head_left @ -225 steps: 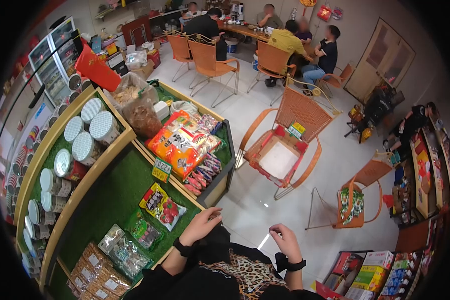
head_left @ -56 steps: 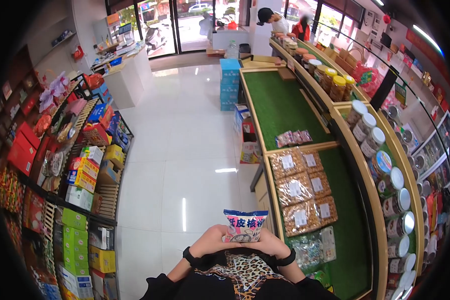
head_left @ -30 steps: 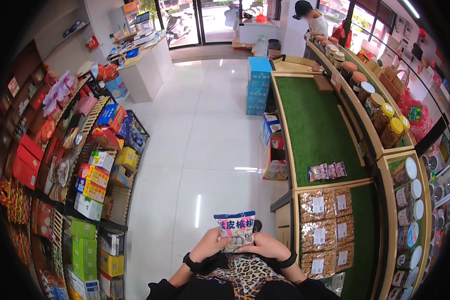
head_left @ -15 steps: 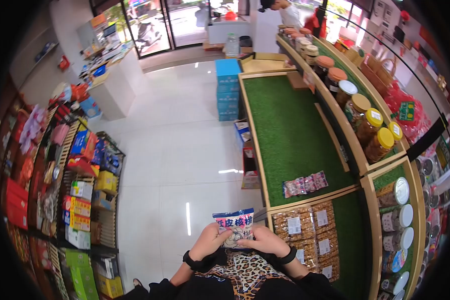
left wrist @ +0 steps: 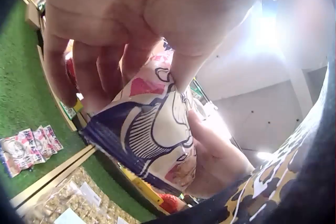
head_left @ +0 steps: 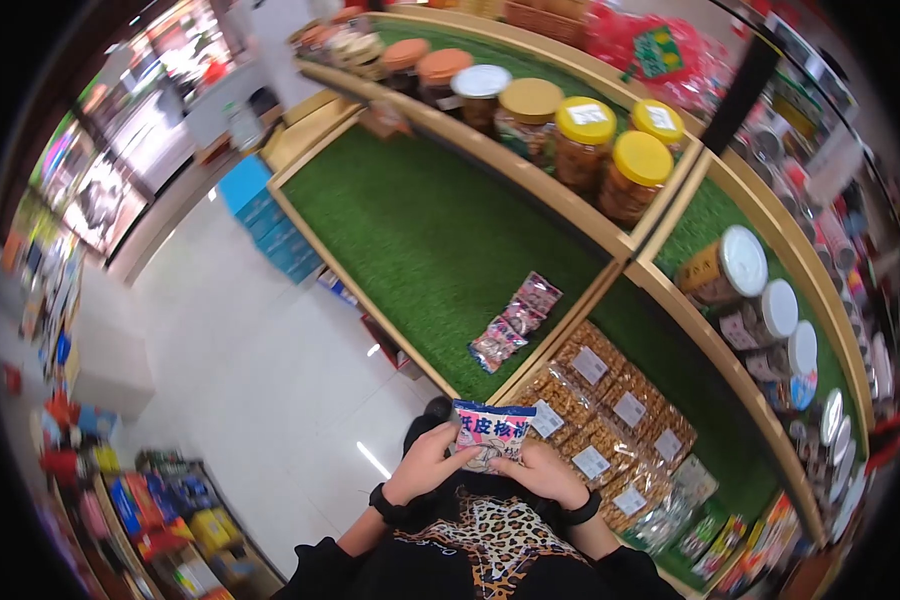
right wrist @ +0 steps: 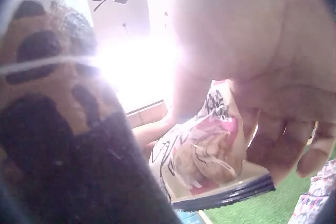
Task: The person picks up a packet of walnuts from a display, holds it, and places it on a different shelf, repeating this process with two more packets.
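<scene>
In front of my body, both hands hold a small pillow-shaped walnut packet point(head_left: 492, 430), white and pink with a dark blue top seal and printed characters. My left hand point(head_left: 425, 465) grips its left side, thumb across the front. On the right side, my right hand point(head_left: 545, 472) pinches it with the thumb in front. The left wrist view has the packet point(left wrist: 152, 129) upside down with a line drawing on it. Through a clear patch in the right wrist view, pale pieces show inside the packet point(right wrist: 210, 158). Beyond it, several similar small packets point(head_left: 515, 322) lie on green turf.
A wood-edged display counter point(head_left: 370, 310) runs along the right. Clear bags of brown snacks point(head_left: 610, 410) lie in its nearer section. Lidded jars point(head_left: 580, 130) line the raised ledge behind. Blue boxes point(head_left: 270, 220) stand on the floor, with a stocked rack point(head_left: 180, 510) at lower left.
The head view has swung right, from the aisle and doors toward the counter and jars. The packet, absent in the oldest frame, stays between both hands across the later ones.
</scene>
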Tool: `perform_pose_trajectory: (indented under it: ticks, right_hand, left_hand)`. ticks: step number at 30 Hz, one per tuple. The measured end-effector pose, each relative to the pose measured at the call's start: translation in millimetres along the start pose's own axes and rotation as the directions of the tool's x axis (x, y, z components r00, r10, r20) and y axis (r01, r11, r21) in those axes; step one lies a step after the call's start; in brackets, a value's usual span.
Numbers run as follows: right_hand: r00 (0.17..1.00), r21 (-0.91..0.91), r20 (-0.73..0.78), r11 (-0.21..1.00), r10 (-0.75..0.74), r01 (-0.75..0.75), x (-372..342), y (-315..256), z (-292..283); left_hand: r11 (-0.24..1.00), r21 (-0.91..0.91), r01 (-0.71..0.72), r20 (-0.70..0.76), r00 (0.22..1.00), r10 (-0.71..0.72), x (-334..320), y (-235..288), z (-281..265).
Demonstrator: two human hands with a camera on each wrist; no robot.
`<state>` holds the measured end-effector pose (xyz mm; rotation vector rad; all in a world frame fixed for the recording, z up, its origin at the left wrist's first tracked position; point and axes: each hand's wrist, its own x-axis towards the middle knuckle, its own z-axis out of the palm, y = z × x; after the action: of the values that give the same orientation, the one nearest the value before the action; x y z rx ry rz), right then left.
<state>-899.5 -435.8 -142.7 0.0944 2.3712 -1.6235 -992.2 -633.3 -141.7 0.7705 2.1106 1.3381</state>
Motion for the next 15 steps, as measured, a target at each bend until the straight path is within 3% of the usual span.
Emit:
perform_pose_trajectory:
  ticks: [2, 3, 4, 6, 8, 10, 12, 13, 14, 15]
  right_hand:
    - [0.975, -0.068, -0.217, 0.996, 0.040, -0.056, 6.5, -3.6, -1.0]
    - [0.955, 0.021, -0.291, 0.998, 0.062, -0.058, 11.3, -9.1, -0.3]
    - [0.930, -0.015, -0.354, 0.994, 0.100, -0.113, 13.5, -9.0, 2.4]
    - [0.888, 0.070, -0.440, 0.991, 0.137, -0.118, 24.7, -15.2, 7.1]
    - [0.835, 0.148, -0.496, 0.971, 0.237, -0.188, 38.0, -16.9, 14.0]
    - [0.775, 0.245, -0.526, 0.935, 0.349, -0.255, 52.3, -12.6, 27.1]
    - [0.744, 0.378, -0.528, 0.898, 0.409, -0.225, 70.8, 10.9, 45.1]
    - [0.742, 0.513, -0.487, 0.838, 0.460, -0.184, 82.4, 33.9, 59.9]
    - [0.718, 0.538, -0.491, 0.820, 0.494, -0.196, 93.6, 51.7, 70.7]
    - [0.747, 0.652, -0.445, 0.750, 0.493, -0.106, 105.8, 67.1, 77.1]
  left_hand:
    - [0.995, 0.027, -0.094, 0.066, 0.994, 0.092, 27.6, -11.2, -9.3]
    - [0.994, 0.091, -0.055, 0.159, 0.987, 0.040, 42.3, -5.0, -20.4]
    - [0.994, 0.092, -0.061, 0.215, 0.976, 0.040, 56.0, -2.7, -29.4]
    - [0.971, 0.119, -0.209, 0.266, 0.948, 0.172, 83.8, -0.5, -44.6]
    - [0.985, 0.085, -0.153, 0.347, 0.931, 0.115, 109.8, -0.4, -55.6]
    - [0.968, 0.213, -0.134, 0.392, 0.919, 0.041, 131.2, -18.5, -59.6]
    - [0.974, 0.201, -0.100, 0.461, 0.887, -0.005, 151.8, -52.2, -54.4]
    - [0.985, 0.173, 0.007, 0.486, 0.869, -0.091, 161.5, -73.4, -50.2]
    - [0.982, 0.150, 0.115, 0.510, 0.842, -0.177, 169.9, -96.9, -44.6]
    - [0.974, 0.174, 0.143, 0.532, 0.819, -0.215, 177.7, -125.4, -38.4]
